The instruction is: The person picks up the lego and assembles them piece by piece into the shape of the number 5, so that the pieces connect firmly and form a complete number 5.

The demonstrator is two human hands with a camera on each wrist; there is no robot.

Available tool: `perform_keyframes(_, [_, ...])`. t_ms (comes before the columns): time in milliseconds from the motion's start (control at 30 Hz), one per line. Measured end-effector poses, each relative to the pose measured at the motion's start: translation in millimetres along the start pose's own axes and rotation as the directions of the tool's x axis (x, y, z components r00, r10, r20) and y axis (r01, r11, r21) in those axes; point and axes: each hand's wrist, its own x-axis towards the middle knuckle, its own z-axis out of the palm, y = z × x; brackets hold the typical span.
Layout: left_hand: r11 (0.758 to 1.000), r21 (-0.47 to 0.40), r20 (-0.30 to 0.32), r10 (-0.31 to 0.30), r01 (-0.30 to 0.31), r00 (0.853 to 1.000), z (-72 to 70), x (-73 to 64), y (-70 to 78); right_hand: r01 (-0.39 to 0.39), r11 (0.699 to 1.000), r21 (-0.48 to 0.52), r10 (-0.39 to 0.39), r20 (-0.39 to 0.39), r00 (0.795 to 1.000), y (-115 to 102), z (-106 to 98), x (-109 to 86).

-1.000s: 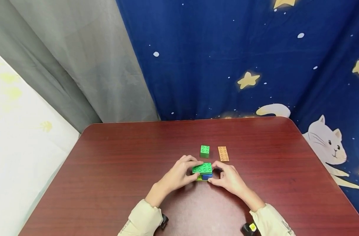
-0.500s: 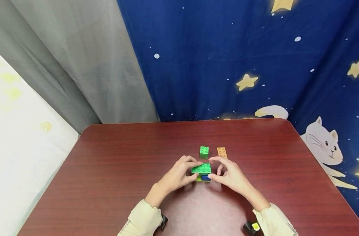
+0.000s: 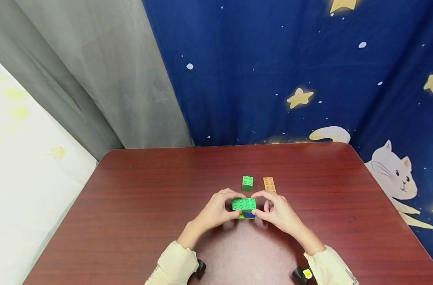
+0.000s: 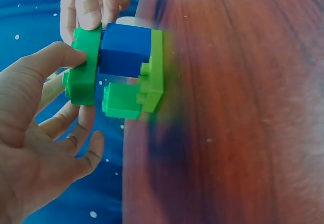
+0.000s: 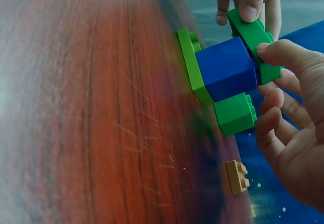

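Note:
A long green toy building brick [image 3: 244, 204] lies over a blue brick [image 5: 228, 67], which stands on a flat lime-green brick [image 5: 192, 69]. In the right wrist view the long green brick is slightly tilted, its far end off the blue one. My left hand [image 3: 216, 209] pinches its left end, thumb in front and forefinger behind. At the other end my right hand [image 3: 281, 213] pinches the same brick between thumb and forefinger. In the head view the blue and lime-green bricks are mostly hidden under it.
A small square green brick [image 3: 247, 183] stands on the brown table [image 3: 159, 190] just behind the stack. To its right lies a flat orange brick [image 3: 269, 184], partly behind the right hand. A blue curtain [image 3: 238, 79] hangs beyond the table's far edge.
My right fingers have come off the stack's right side and now grip the long green brick's right end. The left forefinger has drawn back from the brick's top to its rear edge.

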Motion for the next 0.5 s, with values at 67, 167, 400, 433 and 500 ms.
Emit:
perform_keyframes(67, [0.999,-0.038,-0.006,-0.032,0.032,0.999,0.8,-1.0,-1.0,0.006,1.0,-0.003,-0.006,0.002,1.0,-0.3,0.0,1.2])
perform_keyframes(167, [0.996,-0.069,-0.011,-0.055,0.054,0.998,1.2,-2.6,-1.8,0.022,1.0,-0.009,-0.022,-0.003,1.0,0.2,-0.2,2.1])
perform_keyframes(400, [0.977,-0.166,0.003,-0.135,0.134,0.991,1.1,-7.9,-4.4,0.02,1.0,-0.005,-0.02,-0.017,1.0,1.3,0.5,0.9])
perform_keyframes(433, [0.972,-0.178,0.006,-0.152,0.151,0.988,1.2,-8.9,-5.0,0.022,1.0,-0.002,-0.022,-0.018,1.0,1.7,0.8,0.7])
perform_keyframes(500, [0.965,-0.191,0.008,-0.18,0.178,0.984,1.4,-10.9,-5.8,0.026,1.0,0.002,-0.025,-0.021,0.999,2.1,1.2,0.5])
